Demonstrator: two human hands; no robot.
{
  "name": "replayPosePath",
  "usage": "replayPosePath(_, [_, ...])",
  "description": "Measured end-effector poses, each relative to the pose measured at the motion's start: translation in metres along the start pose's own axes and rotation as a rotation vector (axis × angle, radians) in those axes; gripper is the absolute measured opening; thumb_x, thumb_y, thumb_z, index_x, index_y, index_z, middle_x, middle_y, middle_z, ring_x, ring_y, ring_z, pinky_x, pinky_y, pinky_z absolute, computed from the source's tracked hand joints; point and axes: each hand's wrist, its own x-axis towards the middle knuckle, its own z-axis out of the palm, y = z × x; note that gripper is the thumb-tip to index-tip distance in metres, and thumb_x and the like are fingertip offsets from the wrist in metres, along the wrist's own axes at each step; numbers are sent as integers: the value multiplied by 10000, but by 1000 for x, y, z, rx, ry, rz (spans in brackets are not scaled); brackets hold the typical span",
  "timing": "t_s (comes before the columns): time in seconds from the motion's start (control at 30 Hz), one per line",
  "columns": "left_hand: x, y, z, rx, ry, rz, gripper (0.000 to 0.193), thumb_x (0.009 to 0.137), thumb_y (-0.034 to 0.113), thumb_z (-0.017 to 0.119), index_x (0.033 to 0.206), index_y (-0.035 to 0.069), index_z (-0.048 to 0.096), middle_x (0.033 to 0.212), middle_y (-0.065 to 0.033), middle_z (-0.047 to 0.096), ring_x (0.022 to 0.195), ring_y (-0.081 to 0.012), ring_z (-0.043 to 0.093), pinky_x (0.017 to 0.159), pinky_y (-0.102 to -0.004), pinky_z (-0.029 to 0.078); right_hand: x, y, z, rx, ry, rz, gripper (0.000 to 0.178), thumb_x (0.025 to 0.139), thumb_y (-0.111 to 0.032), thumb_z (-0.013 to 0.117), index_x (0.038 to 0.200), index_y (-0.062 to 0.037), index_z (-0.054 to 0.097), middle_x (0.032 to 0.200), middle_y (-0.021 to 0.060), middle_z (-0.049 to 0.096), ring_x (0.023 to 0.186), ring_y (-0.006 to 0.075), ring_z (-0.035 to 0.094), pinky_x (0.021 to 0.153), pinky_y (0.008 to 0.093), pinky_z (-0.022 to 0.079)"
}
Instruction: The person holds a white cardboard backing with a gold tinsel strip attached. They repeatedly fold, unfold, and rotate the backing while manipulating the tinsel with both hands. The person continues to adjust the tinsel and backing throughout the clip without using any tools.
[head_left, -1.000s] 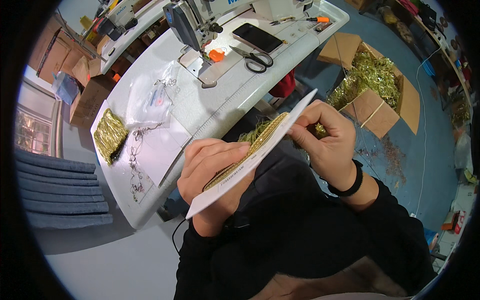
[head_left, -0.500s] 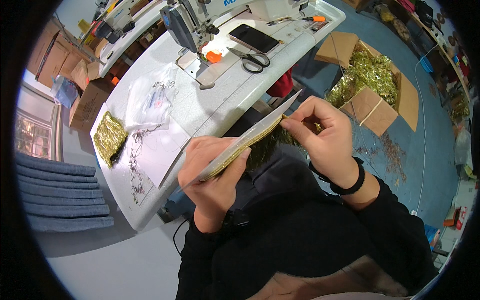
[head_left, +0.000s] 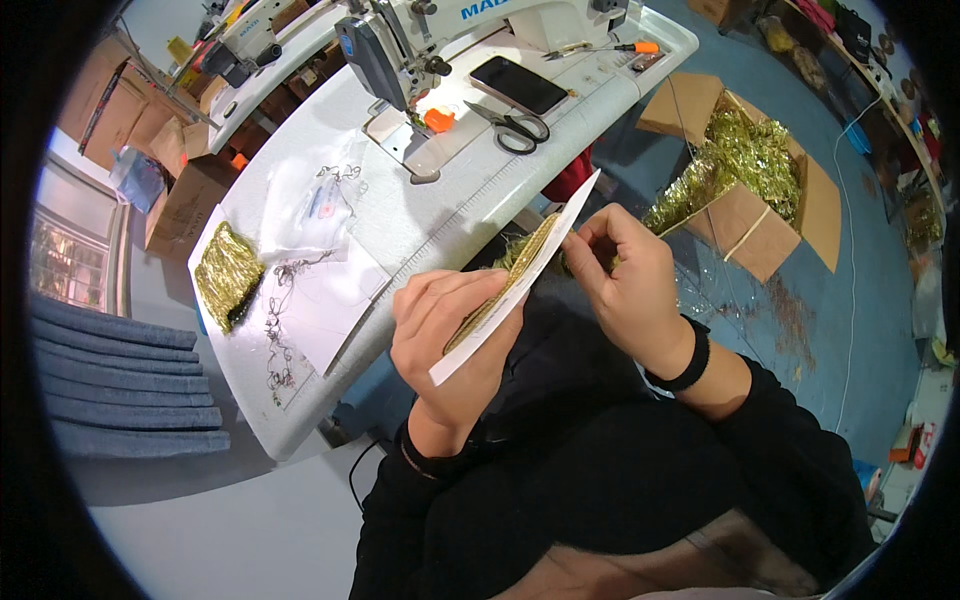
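My left hand (head_left: 440,345) is closed around a flat white card (head_left: 548,250), held tilted and nearly edge-on above my lap. A layer of gold braid-like trim (head_left: 533,247) lies along the card's far-left face, with some loose gold strands at its far side. My right hand (head_left: 637,290) is close beside the card's right edge, thumb and index finger bent together in a pinch. Whatever sits between those fingertips is too small or hidden to name. A folded gold tinsel bundle (head_left: 228,272) rests at the table's left end, away from both hands.
On the white table (head_left: 430,225) stand a sewing machine (head_left: 375,65), black scissors (head_left: 515,130), a phone (head_left: 518,84), a clear plastic bag (head_left: 305,215), white paper (head_left: 335,305) and tangled dark threads (head_left: 275,345). An open carton (head_left: 755,235) of gold tinsel sits on the floor at right.
My left hand has turned the card over, so its white face now shows and the gold trim lies on the far-left side. My right hand has moved slightly left and down.
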Motion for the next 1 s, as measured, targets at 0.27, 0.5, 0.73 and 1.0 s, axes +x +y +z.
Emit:
replayPosePath(0.27, [-4,-9,7,38,13,14,239,704,-39,851,911,20,746,872,-102,764,793,-274,691,809,-351,498,-3,14,10,6,-94,-7,153,984,-140,673,950,-6,607,791,208,628,704,407,619,638,425,498])
replayPosePath(0.5, [2,-7,9,43,65,33,229,699,-34,850,887,35,740,871,-99,761,793,-275,691,803,-362,495,-6,14,10,-11,-194,55,116,1009,-113,648,1034,-2,627,833,146,647,708,258,630,656,366,496])
replayPosePath(0.73, [-4,-8,5,-13,90,0,269,697,-20,855,933,57,751,897,-79,758,830,-270,690,807,-344,474,-9,2,11,-102,-60,-244,105,953,-59,692,1020,-4,633,861,171,640,719,340,640,656,395,507])
replayPosePath(1.0, [-12,1,4,-65,71,-129,172,790,-33,831,928,-17,731,899,-121,742,804,-264,682,832,-376,511,-17,-4,12,-49,16,-345,179,855,-22,736,1003,-20,635,921,151,621,843,372,641,732,420,530])
